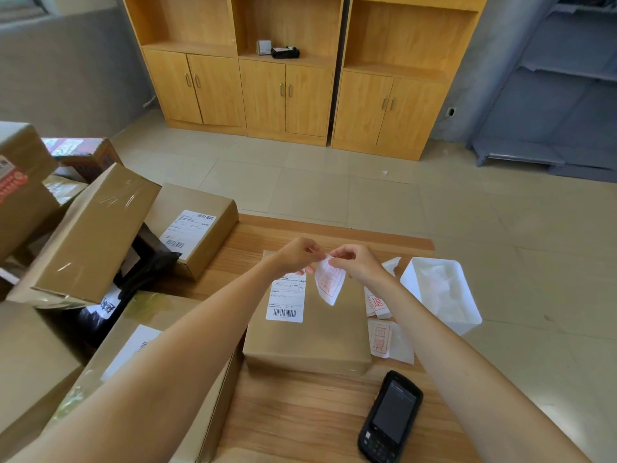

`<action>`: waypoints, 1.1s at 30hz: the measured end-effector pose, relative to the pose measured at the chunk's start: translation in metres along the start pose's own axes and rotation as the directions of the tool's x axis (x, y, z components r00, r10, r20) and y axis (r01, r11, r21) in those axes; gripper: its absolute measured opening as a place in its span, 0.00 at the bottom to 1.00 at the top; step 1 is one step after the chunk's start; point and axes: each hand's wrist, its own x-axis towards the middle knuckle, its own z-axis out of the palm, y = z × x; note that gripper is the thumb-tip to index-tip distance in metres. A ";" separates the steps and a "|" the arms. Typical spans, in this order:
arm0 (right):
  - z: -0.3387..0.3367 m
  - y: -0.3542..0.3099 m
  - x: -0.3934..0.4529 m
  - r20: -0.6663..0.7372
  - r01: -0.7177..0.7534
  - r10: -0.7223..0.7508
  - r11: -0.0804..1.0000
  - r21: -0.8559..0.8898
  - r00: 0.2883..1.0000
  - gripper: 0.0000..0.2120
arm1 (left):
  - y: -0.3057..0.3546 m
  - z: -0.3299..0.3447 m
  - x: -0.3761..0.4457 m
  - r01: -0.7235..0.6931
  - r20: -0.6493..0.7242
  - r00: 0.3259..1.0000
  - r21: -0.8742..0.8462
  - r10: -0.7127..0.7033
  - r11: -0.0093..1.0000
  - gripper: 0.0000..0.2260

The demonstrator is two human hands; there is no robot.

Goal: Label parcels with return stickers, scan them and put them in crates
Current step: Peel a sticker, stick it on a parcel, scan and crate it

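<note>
Both hands pinch one white return sticker with red print (329,281) at its top edge, the left hand (298,253) and right hand (354,262) almost touching, probably to peel the sticker from its backing. It hangs above the flat brown cardboard parcel (310,332) at the centre of the light wooden table (300,412), just at three o'clock of the parcel's white barcoded shipping label (286,300), a sensible spot to press it down. More red-printed stickers (380,324) lie at three o'clock of the parcel, within reach. The black handheld scanner (390,417) waits at five o'clock, ready for scanning. A white plastic bin (440,292) at two o'clock likely takes waste backing. Unprocessed brown boxes (90,232) pile at nine o'clock.
</note>
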 end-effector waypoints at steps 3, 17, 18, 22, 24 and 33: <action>0.003 -0.005 -0.002 -0.012 -0.011 0.012 0.999 0.048 1.000 0.02 | -0.005 -0.004 -0.005 0.106 0.032 0.994 0.045 -0.108 0.993 0.23; 0.005 0.027 -0.019 -0.031 -0.142 0.156 0.954 0.265 0.987 0.09 | -0.038 0.012 -0.011 0.085 0.046 0.996 -0.234 -0.077 0.968 0.05; 0.005 0.032 -0.021 -0.028 -0.151 0.164 0.954 0.258 0.986 0.10 | -0.040 0.014 -0.011 0.082 0.038 0.996 -0.232 -0.075 0.969 0.06; 0.006 0.049 -0.030 -0.026 -0.196 0.206 0.957 0.213 0.978 0.12 | -0.049 0.023 -0.010 0.068 0.012 0.998 -0.211 -0.067 0.975 0.08; 0.009 0.057 -0.033 -0.025 -0.207 0.216 0.957 0.205 0.976 0.13 | -0.053 0.028 -0.009 0.068 0.014 0.998 -0.210 -0.067 0.975 0.09; 0.021 0.083 -0.045 -0.048 -0.203 0.211 0.970 0.132 0.976 0.13 | -0.071 0.048 -0.011 0.101 -0.007 0.995 -0.164 -0.103 0.981 0.06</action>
